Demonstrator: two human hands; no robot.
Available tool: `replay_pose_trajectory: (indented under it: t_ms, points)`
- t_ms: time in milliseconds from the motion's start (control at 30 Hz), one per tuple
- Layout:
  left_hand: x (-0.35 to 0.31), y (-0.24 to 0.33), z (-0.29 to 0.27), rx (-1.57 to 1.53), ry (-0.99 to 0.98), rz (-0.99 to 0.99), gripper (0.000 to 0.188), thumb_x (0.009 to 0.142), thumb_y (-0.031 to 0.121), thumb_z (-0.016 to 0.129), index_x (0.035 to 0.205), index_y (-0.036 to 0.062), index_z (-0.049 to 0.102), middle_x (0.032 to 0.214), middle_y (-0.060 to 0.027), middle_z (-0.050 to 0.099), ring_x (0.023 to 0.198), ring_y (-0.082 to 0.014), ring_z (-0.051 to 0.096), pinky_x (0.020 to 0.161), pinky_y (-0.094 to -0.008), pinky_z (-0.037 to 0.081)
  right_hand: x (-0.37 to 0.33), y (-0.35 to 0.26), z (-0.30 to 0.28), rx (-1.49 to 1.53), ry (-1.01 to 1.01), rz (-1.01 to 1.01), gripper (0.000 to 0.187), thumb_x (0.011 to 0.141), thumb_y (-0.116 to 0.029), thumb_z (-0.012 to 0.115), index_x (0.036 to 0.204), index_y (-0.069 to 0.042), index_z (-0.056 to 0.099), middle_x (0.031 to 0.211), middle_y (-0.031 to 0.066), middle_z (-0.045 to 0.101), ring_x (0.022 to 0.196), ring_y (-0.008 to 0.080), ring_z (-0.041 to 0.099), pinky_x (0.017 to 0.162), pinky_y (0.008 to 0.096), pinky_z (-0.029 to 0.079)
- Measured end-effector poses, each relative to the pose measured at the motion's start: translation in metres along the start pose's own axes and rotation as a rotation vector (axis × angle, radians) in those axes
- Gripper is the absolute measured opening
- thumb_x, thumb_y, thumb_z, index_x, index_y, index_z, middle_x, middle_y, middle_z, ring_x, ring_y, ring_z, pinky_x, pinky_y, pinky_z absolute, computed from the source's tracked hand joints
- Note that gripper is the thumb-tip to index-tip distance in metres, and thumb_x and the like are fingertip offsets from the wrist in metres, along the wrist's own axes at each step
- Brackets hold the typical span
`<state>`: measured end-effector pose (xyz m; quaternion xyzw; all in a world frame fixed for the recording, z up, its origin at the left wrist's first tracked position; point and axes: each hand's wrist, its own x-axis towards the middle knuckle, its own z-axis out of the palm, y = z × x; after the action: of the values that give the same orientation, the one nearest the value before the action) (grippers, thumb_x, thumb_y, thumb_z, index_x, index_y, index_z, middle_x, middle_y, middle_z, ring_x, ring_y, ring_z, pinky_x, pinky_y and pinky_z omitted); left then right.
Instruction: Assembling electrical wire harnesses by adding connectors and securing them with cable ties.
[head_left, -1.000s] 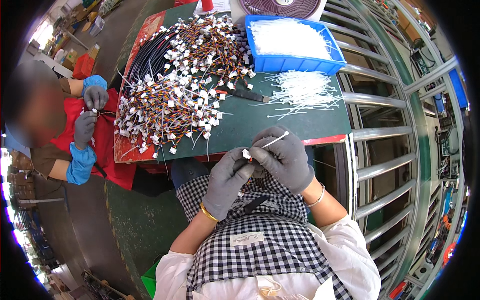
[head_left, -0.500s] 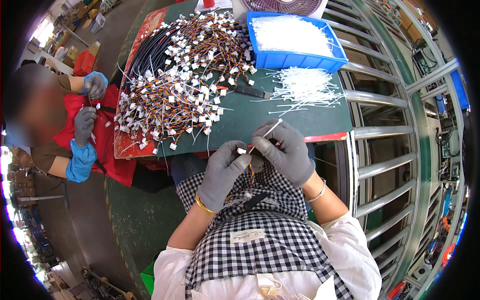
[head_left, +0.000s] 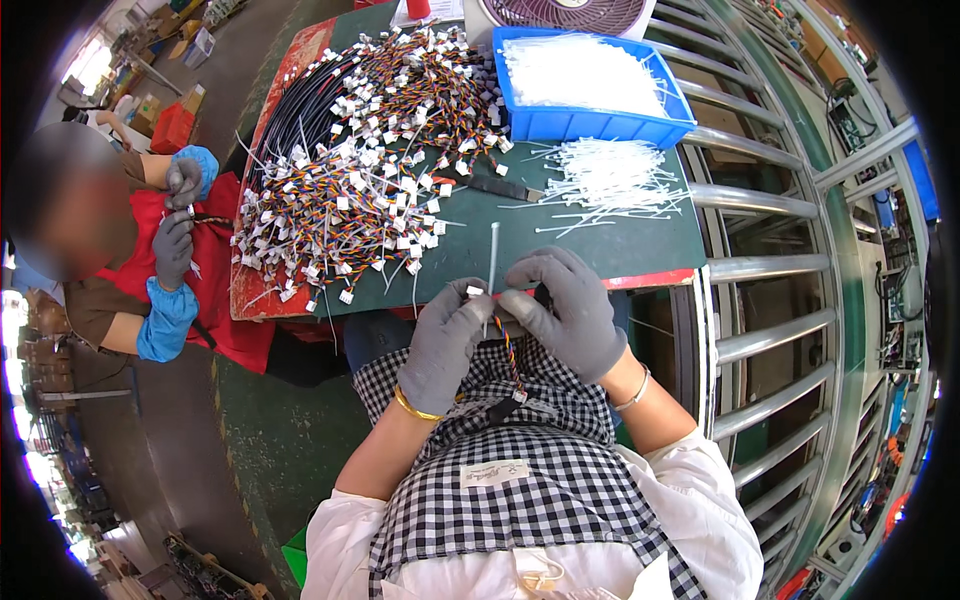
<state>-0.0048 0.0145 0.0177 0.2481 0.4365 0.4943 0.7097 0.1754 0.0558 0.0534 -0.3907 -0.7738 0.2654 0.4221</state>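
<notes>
White cable tie (head_left: 494, 258) between hands, long axis pointing away from body toward counter (head_left: 620, 250). Left hand (head_left: 441, 340) nearer, pinching twisted-wire harness (head_left: 511, 352) by its white connector. Right hand (head_left: 575, 315) just beside, fingers curled; grip unclear.

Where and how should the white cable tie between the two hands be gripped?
Probably by the far stretch of the white cable tie, in a fingertip pinch from the right: that part is thin, straight and juts clear beyond the fingers. Its near end is crowded between the left hand, with a white connector at its fingertips, and the right hand.
</notes>
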Motion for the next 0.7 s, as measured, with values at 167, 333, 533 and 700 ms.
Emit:
replay_pose_trajectory:
  t_ms: [167,333,533,700]
  points:
    - [0.003,0.001,0.006,-0.203,-0.003,0.006,0.022,0.101,0.016,0.053,0.117,0.0010,0.057,0.106,-0.0050,0.062,0.095,-0.0136,0.062,0.080,-0.0284,0.053,-0.007,-0.009,0.001,-0.165,-0.150,-0.202,0.028,0.077,-0.017,0.075,0.103,-0.015,0.065,0.112,0.0072,0.061,0.104,0.0316,0.059,0.087,0.0425,0.051]
    - [0.005,-0.004,0.005,-0.207,0.004,0.022,0.019,0.102,0.015,0.051,0.115,0.0014,0.056,0.107,-0.0053,0.062,0.097,-0.0150,0.063,0.082,-0.0297,0.054,-0.011,-0.001,0.008,-0.242,-0.057,-0.237,0.029,0.077,-0.018,0.075,0.104,-0.016,0.064,0.111,0.0048,0.062,0.104,0.0310,0.059,0.086,0.0431,0.051]
    - [-0.002,-0.001,0.014,-0.153,0.037,0.009,0.020,0.102,0.016,0.052,0.115,0.0019,0.057,0.106,-0.0047,0.062,0.093,-0.0122,0.063,0.079,-0.0273,0.054,-0.012,-0.002,0.015,-0.275,0.024,-0.259,0.020,0.077,-0.018,0.074,0.095,-0.014,0.066,0.107,0.0026,0.063,0.101,0.0291,0.060,0.083,0.0418,0.051]
    - [0.000,-0.006,0.003,0.099,0.089,0.128,0.024,0.100,0.011,0.054,0.120,-0.0021,0.057,0.102,-0.0050,0.065,0.091,-0.0093,0.063,0.080,-0.0242,0.053,-0.011,-0.007,0.013,-0.230,-0.018,-0.255,0.021,0.075,-0.016,0.077,0.093,-0.013,0.066,0.102,0.0029,0.066,0.098,0.0288,0.062,0.082,0.0403,0.052]
